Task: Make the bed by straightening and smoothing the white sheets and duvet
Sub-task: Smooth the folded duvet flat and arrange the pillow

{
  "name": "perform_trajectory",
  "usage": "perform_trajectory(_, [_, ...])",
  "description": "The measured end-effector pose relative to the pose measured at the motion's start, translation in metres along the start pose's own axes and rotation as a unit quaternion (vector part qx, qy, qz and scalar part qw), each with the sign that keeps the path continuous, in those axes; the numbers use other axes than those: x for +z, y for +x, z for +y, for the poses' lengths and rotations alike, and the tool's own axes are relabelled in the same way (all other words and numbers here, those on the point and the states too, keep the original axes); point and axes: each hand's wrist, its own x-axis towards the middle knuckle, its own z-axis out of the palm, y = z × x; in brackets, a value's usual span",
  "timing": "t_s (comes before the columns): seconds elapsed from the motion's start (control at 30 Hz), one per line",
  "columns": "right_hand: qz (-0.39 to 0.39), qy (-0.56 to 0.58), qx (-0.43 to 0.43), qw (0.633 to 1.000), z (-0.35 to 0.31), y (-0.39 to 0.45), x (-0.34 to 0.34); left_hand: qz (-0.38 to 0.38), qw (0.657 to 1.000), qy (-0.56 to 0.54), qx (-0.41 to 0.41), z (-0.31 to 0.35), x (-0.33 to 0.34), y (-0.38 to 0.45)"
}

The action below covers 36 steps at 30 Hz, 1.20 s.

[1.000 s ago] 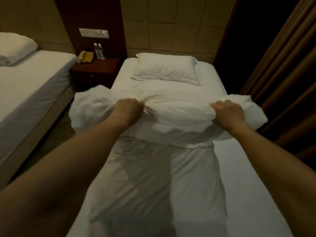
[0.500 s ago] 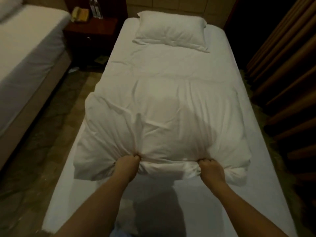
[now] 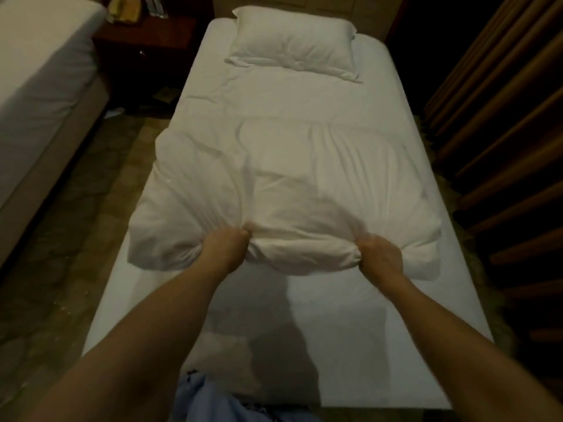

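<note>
Both the left hand (image 3: 227, 243) and right hand (image 3: 379, 254) clench the near edge of the rumpled white duvet (image 3: 289, 190), bunched mid-bed short of the mattress's foot edge, so spreading and smoothing remain, though the pillow (image 3: 294, 41) sits at the head.

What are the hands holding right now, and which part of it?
Both hands, left and right, grip the white duvet, bunched along its near edge, toward the foot of the bed.
</note>
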Motion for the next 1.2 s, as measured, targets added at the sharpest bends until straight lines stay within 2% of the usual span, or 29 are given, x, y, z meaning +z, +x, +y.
perform_trajectory(0.07, [0.046, 0.018, -0.005, 0.999, 0.007, 0.013, -0.021, 0.028, 1.0, 0.002, 0.011, -0.005, -0.021, 0.008])
perform_trajectory(0.17, [0.13, 0.029, -0.02, 0.991, 0.02, 0.03, -0.057, 0.105, 0.994, -0.039, -0.017, -0.012, -0.052, 0.019])
perform_trajectory(0.23, [0.173, 0.043, -0.017, 0.984, 0.024, 0.024, -0.052, 0.133, 0.987, -0.078, -0.038, -0.009, -0.044, 0.016])
perform_trajectory(0.27, [0.166, 0.054, -0.006, 0.985, 0.023, 0.015, -0.039, 0.12, 0.986, -0.105, -0.046, -0.002, -0.029, 0.011])
perform_trajectory(0.3, [0.117, 0.062, 0.014, 0.991, 0.018, 0.004, -0.02, 0.082, 0.987, -0.13, -0.054, 0.01, -0.009, 0.002])
perform_trajectory(0.37, [-0.034, 0.043, 0.058, 0.997, 0.009, -0.026, 0.025, -0.03, 0.987, -0.145, -0.062, 0.035, 0.036, -0.025])
perform_trajectory(0.43, [-0.083, 0.036, 0.04, 0.995, 0.011, -0.042, 0.055, -0.1, 0.987, -0.118, -0.053, 0.043, 0.068, -0.037])
perform_trajectory(0.53, [-0.102, 0.04, 0.01, 0.994, 0.015, -0.045, 0.059, -0.143, 0.986, -0.084, -0.028, 0.031, 0.073, -0.034])
perform_trajectory(0.63, [-0.042, 0.064, 0.012, 0.997, 0.014, -0.035, 0.044, -0.107, 0.989, -0.088, -0.059, 0.026, 0.059, -0.025])
perform_trajectory(0.7, [-0.046, 0.033, 0.019, 0.998, 0.011, -0.024, 0.031, -0.082, 0.991, -0.084, -0.065, 0.024, 0.046, -0.02])
perform_trajectory(0.77, [-0.132, -0.009, 0.014, 0.991, 0.011, -0.009, 0.015, -0.113, 0.989, -0.078, -0.047, 0.017, 0.031, -0.014])
perform_trajectory(0.83, [-0.283, 0.018, 0.005, 0.959, 0.009, 0.012, -0.008, -0.222, 0.969, -0.106, -0.005, 0.007, 0.008, -0.002])
perform_trajectory(0.87, [-0.341, 0.045, 0.0, 0.939, 0.005, 0.025, -0.022, -0.284, 0.951, -0.125, 0.006, 0.002, -0.008, 0.007])
perform_trajectory(0.9, [-0.364, 0.064, -0.002, 0.929, -0.001, 0.038, -0.038, -0.309, 0.942, -0.131, 0.004, -0.002, -0.027, 0.018])
perform_trajectory(0.93, [-0.352, 0.082, 0.004, 0.932, -0.009, 0.052, -0.052, -0.272, 0.954, -0.126, -0.003, -0.005, -0.049, 0.03])
perform_trajectory(1.0, [-0.246, 0.139, 0.028, 0.959, -0.029, 0.082, -0.08, -0.088, 0.99, -0.109, -0.019, -0.005, -0.093, 0.06])
perform_trajectory(1.07, [-0.067, 0.203, 0.018, 0.977, -0.059, 0.112, -0.101, 0.088, 0.989, -0.116, -0.041, 0.006, -0.134, 0.093])
perform_trajectory(1.1, [0.032, 0.22, -0.002, 0.975, -0.077, 0.125, -0.108, 0.146, 0.981, -0.119, -0.05, 0.012, -0.148, 0.109])
perform_trajectory(1.13, [0.113, 0.226, -0.021, 0.967, -0.091, 0.137, -0.11, 0.179, 0.973, -0.13, -0.068, 0.019, -0.155, 0.123])
perform_trajectory(1.17, [0.138, 0.22, -0.03, 0.965, -0.1, 0.148, -0.107, 0.191, 0.966, -0.147, -0.091, 0.023, -0.152, 0.133])
perform_trajectory(1.2, [0.11, 0.2, -0.032, 0.973, -0.105, 0.155, -0.092, 0.178, 0.963, -0.163, -0.117, 0.027, -0.135, 0.14])
